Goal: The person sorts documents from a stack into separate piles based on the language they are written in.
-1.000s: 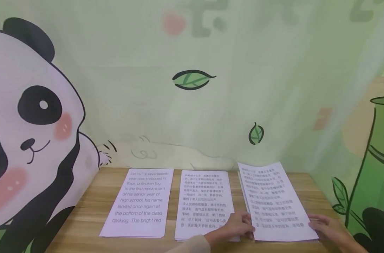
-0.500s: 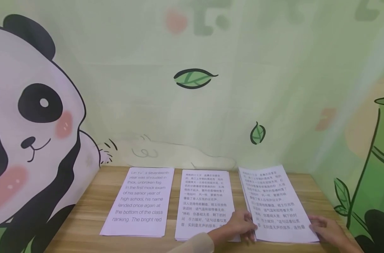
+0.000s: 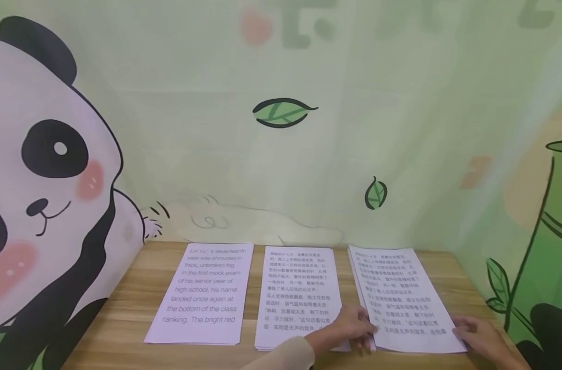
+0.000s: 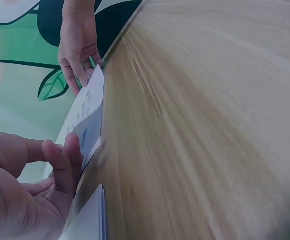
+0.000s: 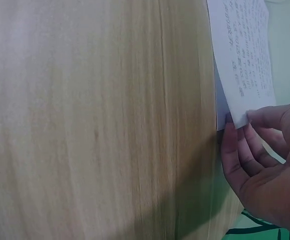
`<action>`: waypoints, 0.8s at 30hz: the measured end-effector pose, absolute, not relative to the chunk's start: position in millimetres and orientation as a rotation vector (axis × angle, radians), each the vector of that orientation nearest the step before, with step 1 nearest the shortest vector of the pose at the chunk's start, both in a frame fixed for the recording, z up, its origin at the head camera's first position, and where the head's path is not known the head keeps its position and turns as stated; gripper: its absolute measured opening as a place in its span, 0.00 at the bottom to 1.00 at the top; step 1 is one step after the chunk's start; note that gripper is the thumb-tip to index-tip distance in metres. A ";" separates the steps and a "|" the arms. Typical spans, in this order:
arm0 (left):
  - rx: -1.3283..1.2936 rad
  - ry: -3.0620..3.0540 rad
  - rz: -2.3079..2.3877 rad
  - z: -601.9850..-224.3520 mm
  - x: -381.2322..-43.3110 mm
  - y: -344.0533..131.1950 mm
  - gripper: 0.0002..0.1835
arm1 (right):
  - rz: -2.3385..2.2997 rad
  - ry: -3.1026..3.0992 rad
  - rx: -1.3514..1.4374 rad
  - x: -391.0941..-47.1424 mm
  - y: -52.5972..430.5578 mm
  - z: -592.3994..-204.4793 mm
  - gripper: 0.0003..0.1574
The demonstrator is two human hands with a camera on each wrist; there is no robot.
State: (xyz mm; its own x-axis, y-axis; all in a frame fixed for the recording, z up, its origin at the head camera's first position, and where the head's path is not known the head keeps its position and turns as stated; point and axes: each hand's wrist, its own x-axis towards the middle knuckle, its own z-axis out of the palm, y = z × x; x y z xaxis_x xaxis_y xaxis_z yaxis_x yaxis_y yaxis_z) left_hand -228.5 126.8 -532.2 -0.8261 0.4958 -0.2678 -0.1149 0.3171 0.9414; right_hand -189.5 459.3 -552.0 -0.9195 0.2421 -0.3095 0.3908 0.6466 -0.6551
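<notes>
A sheet of paper printed with Chinese text lies over other paper at the right of the table, set slightly askew to it. My left hand pinches this sheet along its left edge near the front corner. In the left wrist view, the left fingers are bent at the paper's edge. At the near right corner my right hand pinches the sheet, thumb on top and fingers beneath. That corner stands up from the paper underneath in the right wrist view.
A stack of Chinese-printed paper lies just left, partly behind my left wrist. Further left is a stack of English-printed paper. Both rest on the wood-grain table. A green panda-print backdrop rises right behind the table's far edge.
The sheet's far edge has come down onto the paper below, and its surface lies flatter. Both hands keep their holds, the left shifting slightly.
</notes>
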 end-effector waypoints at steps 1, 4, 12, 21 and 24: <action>0.330 2.074 1.532 -531.7 -228.5 126.4 0.05 | -1.131 2.676 0.512 -188.4 459.4 -551.5 0.33; 0.339 2.116 1.490 -532.2 -230.6 125.3 0.05 | -1.100 2.696 0.459 -184.0 461.9 -549.6 0.34; 0.444 2.266 1.358 -539.0 -239.3 121.4 0.09 | -1.011 2.734 0.438 -176.4 466.0 -548.5 0.40; 0.538 2.250 1.385 -534.0 -245.8 101.6 0.13 | -1.124 2.687 0.430 -174.1 449.0 -534.1 0.34; 0.550 2.259 1.393 -530.0 -250.7 85.6 0.15 | -1.177 2.700 0.397 -176.0 432.1 -530.6 0.30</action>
State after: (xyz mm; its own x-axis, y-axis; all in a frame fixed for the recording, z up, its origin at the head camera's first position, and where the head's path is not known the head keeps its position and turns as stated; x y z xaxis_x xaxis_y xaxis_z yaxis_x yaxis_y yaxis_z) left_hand -250.7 85.6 -530.0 -0.8302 0.5372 -0.1491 0.1079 0.4172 0.9024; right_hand -176.0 432.1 -530.6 -0.9502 0.1741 -0.2586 0.3080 0.6532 -0.6917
